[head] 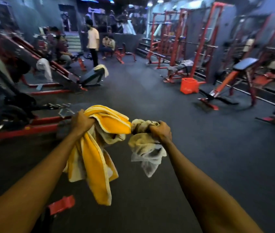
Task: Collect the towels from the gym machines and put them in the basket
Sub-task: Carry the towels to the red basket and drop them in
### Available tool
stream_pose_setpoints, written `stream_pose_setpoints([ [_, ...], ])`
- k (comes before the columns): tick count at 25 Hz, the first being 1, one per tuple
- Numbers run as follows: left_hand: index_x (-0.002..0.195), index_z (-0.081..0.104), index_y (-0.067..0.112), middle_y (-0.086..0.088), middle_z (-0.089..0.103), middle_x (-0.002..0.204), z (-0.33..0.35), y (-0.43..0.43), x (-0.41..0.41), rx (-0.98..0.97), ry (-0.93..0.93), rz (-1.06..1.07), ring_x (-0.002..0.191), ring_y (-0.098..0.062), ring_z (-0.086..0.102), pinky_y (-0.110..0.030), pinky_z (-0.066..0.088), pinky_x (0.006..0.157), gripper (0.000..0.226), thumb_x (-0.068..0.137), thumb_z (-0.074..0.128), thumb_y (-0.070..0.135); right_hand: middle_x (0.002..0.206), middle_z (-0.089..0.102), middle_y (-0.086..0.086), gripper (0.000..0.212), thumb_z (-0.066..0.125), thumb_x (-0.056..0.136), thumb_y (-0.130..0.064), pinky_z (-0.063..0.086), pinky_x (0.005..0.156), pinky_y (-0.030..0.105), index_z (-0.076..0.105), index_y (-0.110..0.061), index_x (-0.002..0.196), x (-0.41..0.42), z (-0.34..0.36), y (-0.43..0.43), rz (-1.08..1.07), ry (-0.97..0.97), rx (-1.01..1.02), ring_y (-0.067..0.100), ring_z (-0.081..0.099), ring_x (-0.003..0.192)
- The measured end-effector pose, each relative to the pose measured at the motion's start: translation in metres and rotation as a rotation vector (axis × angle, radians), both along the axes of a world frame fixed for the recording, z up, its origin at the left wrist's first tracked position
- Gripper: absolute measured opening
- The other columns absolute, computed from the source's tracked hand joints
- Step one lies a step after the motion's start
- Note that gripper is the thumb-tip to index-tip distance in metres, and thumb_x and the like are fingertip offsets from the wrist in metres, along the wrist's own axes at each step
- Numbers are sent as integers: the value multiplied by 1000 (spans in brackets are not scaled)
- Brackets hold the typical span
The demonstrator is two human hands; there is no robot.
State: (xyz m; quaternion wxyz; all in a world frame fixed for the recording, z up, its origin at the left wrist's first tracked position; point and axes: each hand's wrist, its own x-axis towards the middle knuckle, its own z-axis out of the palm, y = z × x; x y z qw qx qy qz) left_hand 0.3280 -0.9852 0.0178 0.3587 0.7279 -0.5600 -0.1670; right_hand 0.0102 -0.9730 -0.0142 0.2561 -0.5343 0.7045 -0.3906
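Note:
My left hand [81,121] grips a bunched yellow towel with white stripes [96,158], which hangs down in front of me. My right hand [161,131] grips a crumpled cream and white towel [146,148]. The two towels touch between my hands. An orange basket [188,85] stands on the floor ahead to the right. More towels lie on machines: a white towel [45,69] hangs on the left leg press, a pale yellow towel [102,68] drapes a bench, and a grey towel [183,64] lies on a bench at the right rack.
Red gym machines [15,121] line the left side and red racks [175,41] and an incline bench [234,78] line the right. Dark floor runs open down the middle. Three people [93,42] stand or sit at the far end. A red bracket [62,205] lies near my feet.

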Motion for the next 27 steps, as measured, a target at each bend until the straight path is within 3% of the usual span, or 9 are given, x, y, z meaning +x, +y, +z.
stream_pose_setpoints([
  [2, 124, 55, 3, -26, 60, 125, -11, -28, -46, 31, 14, -42, 112, -48, 57, -51, 46, 92, 52, 86, 63, 38, 91, 60, 3, 26, 64, 80, -25, 44, 73, 32, 64, -10, 101, -43, -4, -10, -43, 6, -12, 23, 54, 83],
  [4, 125, 54, 6, -24, 61, 125, -24, -59, -92, 45, 18, -120, 111, -48, 57, -51, 46, 92, 54, 84, 62, 40, 79, 58, -1, 11, 63, 78, -25, 39, 62, 30, 58, -16, 81, -85, -13, -23, -100, 11, -14, 22, 54, 76],
  [6, 127, 54, 7, -23, 61, 126, -38, -94, -133, 61, 36, -206, 112, -48, 56, -53, 47, 93, 58, 80, 61, 39, 71, 54, -3, 16, 62, 76, -26, 37, 53, 29, 49, -19, 70, -123, -24, -39, -155, 11, -7, 19, 52, 68],
  [10, 126, 55, 18, -15, 64, 122, -60, -167, -203, 77, 66, -333, 108, -42, 60, -52, 49, 90, 48, 81, 65, 34, 70, 56, -2, 14, 62, 71, -28, 44, 59, 31, 51, -19, 70, -186, -43, -83, -290, 14, 46, 18, 54, 67],
  [13, 128, 56, 21, -15, 64, 124, -67, -235, -252, 56, 108, -397, 111, -42, 59, -53, 48, 93, 49, 82, 65, 34, 68, 53, -4, 18, 62, 73, -27, 39, 57, 30, 46, -22, 67, -224, -49, -128, -365, 14, 60, 16, 50, 65],
  [16, 128, 55, 16, -18, 63, 125, -66, -307, -292, 69, 126, -413, 112, -43, 58, -52, 46, 92, 48, 84, 65, 32, 76, 60, 0, 14, 62, 72, -29, 42, 60, 31, 54, -17, 75, -255, -48, -187, -434, 41, 98, 19, 56, 72],
  [19, 125, 56, 13, -18, 63, 122, -62, -374, -322, 68, 140, -440, 111, -43, 59, -51, 47, 89, 46, 83, 65, 32, 83, 63, 4, 25, 61, 72, -31, 45, 64, 34, 56, -12, 89, -280, -45, -243, -497, 38, 95, 24, 60, 79],
  [23, 123, 54, 15, -17, 63, 120, -70, -461, -357, 102, 133, -460, 110, -42, 59, -54, 50, 91, 46, 82, 63, 34, 90, 61, 0, 33, 61, 74, -32, 46, 72, 37, 49, -22, 103, -313, -49, -314, -560, -21, 72, 25, 59, 84],
  [27, 121, 56, 13, -17, 65, 118, -83, -553, -392, 112, 104, -485, 107, -42, 60, -53, 50, 90, 46, 79, 62, 31, 97, 61, -1, 34, 63, 78, -29, 41, 77, 33, 60, -27, 112, -353, -66, -398, -522, -21, 74, 23, 56, 89],
])
